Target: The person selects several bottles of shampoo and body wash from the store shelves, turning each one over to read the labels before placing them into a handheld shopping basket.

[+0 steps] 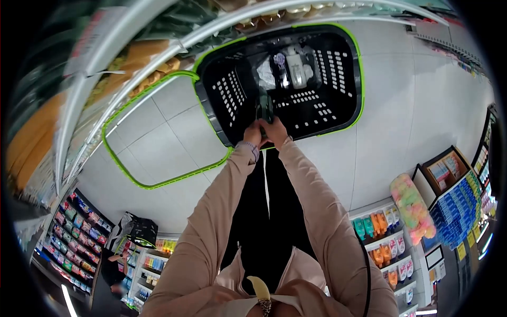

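My left hand point(253, 133) and my right hand point(274, 131) are close together at the near side of a black shopping basket point(243, 58) with a lime-green rim. Both are closed around a dark green, bottle-like item point(264, 105), which points into the basket; its exact kind is hard to make out. Within the basket, at its far side, lie a white bottle point(296, 67), a slim item with a purple top point(280, 61) and a clear plastic pack point(266, 73). The basket's green handle point(150, 186) is folded out to the left.
A shelf with a white metal edge point(227, 24) curves along the far and left sides. Grey floor tiles point(391, 105) surround the basket. Shelves of orange bottles point(377, 256) and a stack of blue boxes point(457, 211) stand behind right. Another person point(113, 272) is at the lower left.
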A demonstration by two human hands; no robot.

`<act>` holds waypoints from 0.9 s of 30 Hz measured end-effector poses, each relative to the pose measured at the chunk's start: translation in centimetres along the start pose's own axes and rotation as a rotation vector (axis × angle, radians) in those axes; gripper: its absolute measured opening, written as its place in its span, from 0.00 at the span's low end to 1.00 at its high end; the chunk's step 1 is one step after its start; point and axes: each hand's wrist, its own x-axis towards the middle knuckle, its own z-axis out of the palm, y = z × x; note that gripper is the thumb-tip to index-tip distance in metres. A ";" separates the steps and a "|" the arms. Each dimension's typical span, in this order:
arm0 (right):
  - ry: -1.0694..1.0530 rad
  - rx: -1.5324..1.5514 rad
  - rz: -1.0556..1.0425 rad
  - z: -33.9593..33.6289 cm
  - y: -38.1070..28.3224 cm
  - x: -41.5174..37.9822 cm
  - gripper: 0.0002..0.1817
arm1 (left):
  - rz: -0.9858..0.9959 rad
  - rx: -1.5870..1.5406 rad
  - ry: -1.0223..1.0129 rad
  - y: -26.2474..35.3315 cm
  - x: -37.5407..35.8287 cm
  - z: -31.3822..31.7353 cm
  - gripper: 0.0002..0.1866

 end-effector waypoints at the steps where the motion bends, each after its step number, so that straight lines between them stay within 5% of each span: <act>1: 0.116 -0.202 -0.036 0.4 -0.9 0.4 0.30 | 0.014 0.037 -0.019 -1.0 2.8 -0.7 0.16; 2: 0.225 -0.404 -0.077 0.7 -1.6 1.2 0.32 | 0.032 0.072 -0.035 -1.7 5.2 -1.4 0.16; 5: 0.082 -0.271 -0.024 1.2 -0.5 5.5 0.33 | 0.059 0.069 0.001 -1.0 7.2 -1.4 0.16; 8: 0.098 -0.472 -0.006 1.9 -1.3 8.3 0.33 | 0.026 -0.005 0.044 0.2 8.7 -1.5 0.16; 18: 0.111 -0.341 0.001 5.8 3.4 15.4 0.44 | -0.066 0.188 0.091 0.4 14.5 -2.9 0.24; 21: 0.046 -0.453 -0.007 5.3 3.5 15.8 0.36 | -0.124 0.189 0.073 -0.6 16.5 -2.9 0.33; 27: -0.148 -0.445 0.009 5.3 4.9 18.0 0.26 | -0.056 -0.146 -0.044 -2.2 17.2 -2.6 0.28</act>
